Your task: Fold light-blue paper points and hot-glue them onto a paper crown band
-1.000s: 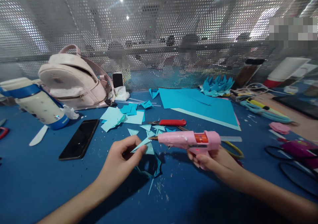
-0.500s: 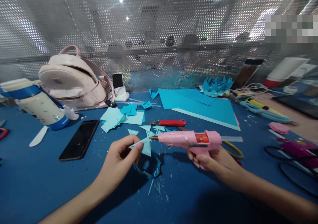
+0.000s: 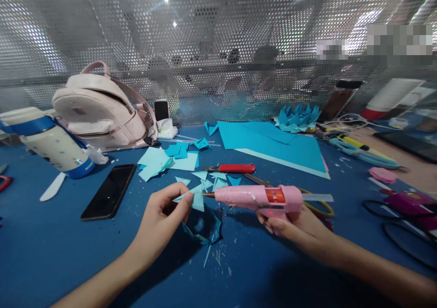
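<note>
My left hand [image 3: 160,226] pinches a small light-blue folded paper piece [image 3: 194,197] just above the blue table. My right hand [image 3: 293,228] grips a pink hot glue gun [image 3: 262,197] held level, its nozzle pointing left and touching the paper piece's right edge. Under the two hands lies a ring of blue paper points [image 3: 205,228]. More blue paper triangles [image 3: 213,178] lie scattered just beyond.
A black phone [image 3: 109,191], a white-and-blue bottle [image 3: 51,141] and a pink backpack [image 3: 102,110] sit at left. A red-handled cutter [image 3: 235,168], blue paper sheets [image 3: 273,146], a finished blue paper flower [image 3: 298,116], cables and tools lie behind and at right. A perforated metal screen closes the back.
My left hand has shifted the paper piece slightly left and down. The glue gun has dropped a little and its nozzle now meets the paper.
</note>
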Action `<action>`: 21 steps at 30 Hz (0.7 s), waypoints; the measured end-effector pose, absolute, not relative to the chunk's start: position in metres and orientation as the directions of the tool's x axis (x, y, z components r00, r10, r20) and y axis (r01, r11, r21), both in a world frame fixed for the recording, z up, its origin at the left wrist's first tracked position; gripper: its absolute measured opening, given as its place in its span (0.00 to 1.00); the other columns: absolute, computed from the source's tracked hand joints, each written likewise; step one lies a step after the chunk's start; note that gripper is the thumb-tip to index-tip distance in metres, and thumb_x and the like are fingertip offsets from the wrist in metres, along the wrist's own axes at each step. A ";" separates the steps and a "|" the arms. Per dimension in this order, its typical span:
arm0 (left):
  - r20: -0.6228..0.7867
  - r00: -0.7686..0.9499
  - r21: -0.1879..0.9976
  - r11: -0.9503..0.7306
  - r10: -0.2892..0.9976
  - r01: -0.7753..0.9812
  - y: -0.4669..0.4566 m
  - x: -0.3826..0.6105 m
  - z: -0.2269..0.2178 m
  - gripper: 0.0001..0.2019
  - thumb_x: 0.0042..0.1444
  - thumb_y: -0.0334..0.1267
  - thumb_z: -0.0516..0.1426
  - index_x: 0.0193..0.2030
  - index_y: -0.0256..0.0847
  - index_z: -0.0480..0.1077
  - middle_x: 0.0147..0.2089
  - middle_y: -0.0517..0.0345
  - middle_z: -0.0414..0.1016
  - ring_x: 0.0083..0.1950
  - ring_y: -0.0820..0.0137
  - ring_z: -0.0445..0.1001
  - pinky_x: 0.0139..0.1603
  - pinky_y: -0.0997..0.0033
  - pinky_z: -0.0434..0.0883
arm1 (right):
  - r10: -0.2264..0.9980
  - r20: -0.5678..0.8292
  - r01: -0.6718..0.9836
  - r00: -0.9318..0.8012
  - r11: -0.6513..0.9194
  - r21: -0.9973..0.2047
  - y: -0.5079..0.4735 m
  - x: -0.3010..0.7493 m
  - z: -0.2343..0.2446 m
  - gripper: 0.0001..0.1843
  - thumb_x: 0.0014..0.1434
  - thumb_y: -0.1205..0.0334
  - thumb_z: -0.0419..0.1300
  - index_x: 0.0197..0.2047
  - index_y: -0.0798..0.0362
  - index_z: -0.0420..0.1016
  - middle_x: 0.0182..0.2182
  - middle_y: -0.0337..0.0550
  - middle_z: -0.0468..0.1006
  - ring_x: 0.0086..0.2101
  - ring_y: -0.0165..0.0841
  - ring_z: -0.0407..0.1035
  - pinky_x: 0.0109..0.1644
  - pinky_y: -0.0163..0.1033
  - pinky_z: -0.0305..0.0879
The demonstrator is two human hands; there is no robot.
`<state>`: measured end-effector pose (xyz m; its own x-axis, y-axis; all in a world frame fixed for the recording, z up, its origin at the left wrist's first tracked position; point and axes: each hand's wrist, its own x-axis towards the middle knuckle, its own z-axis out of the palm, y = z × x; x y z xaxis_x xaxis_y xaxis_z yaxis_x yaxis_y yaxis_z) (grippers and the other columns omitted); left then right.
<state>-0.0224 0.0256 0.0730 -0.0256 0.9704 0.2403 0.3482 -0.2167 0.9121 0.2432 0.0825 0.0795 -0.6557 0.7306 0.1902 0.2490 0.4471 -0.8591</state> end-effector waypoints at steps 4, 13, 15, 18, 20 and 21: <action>0.253 -0.031 0.906 -0.226 0.967 0.357 0.026 -0.022 0.073 0.20 0.64 0.45 0.53 0.23 0.38 0.62 0.20 0.66 0.59 0.21 0.79 0.56 0.21 0.79 0.53 | 0.716 0.195 0.246 -0.670 0.462 -0.852 0.083 0.244 0.079 0.20 0.63 0.45 0.55 0.31 0.52 0.74 0.22 0.40 0.69 0.23 0.30 0.62 0.33 0.37 0.69; 0.264 -0.032 0.900 -0.234 0.964 0.367 0.026 -0.022 0.074 0.19 0.64 0.44 0.53 0.23 0.39 0.62 0.20 0.66 0.59 0.20 0.79 0.56 0.20 0.79 0.54 | 0.717 0.208 0.245 -0.665 0.474 -0.846 0.083 0.241 0.081 0.22 0.63 0.43 0.54 0.31 0.52 0.75 0.21 0.41 0.68 0.29 0.34 0.68 0.40 0.39 0.71; 0.270 -0.035 0.899 -0.239 0.962 0.368 0.026 -0.022 0.074 0.19 0.64 0.44 0.53 0.22 0.39 0.62 0.20 0.66 0.59 0.20 0.79 0.56 0.20 0.79 0.53 | 0.716 0.207 0.248 -0.667 0.475 -0.845 0.083 0.241 0.081 0.21 0.63 0.44 0.54 0.31 0.52 0.75 0.21 0.40 0.68 0.29 0.34 0.68 0.40 0.39 0.70; 0.275 -0.051 0.899 -0.238 0.960 0.368 0.025 -0.022 0.075 0.19 0.64 0.44 0.53 0.22 0.39 0.62 0.20 0.66 0.59 0.20 0.78 0.56 0.20 0.79 0.53 | 0.704 0.194 0.243 -0.683 0.470 -0.848 0.083 0.242 0.080 0.21 0.63 0.44 0.54 0.33 0.52 0.76 0.21 0.40 0.67 0.27 0.33 0.66 0.38 0.38 0.70; 0.278 -0.061 0.899 -0.238 0.959 0.367 0.025 -0.022 0.075 0.19 0.64 0.44 0.53 0.22 0.39 0.62 0.20 0.66 0.59 0.21 0.78 0.56 0.20 0.79 0.54 | 0.705 0.180 0.252 -0.686 0.462 -0.850 0.082 0.243 0.079 0.22 0.63 0.44 0.53 0.33 0.52 0.76 0.21 0.39 0.67 0.26 0.32 0.64 0.36 0.37 0.69; 0.280 -0.065 0.899 -0.238 0.958 0.368 0.025 -0.022 0.075 0.19 0.64 0.44 0.53 0.23 0.39 0.62 0.20 0.66 0.60 0.21 0.78 0.57 0.21 0.79 0.55 | 0.706 0.177 0.256 -0.686 0.461 -0.850 0.082 0.243 0.079 0.22 0.63 0.44 0.53 0.33 0.53 0.75 0.21 0.39 0.67 0.25 0.31 0.63 0.35 0.37 0.69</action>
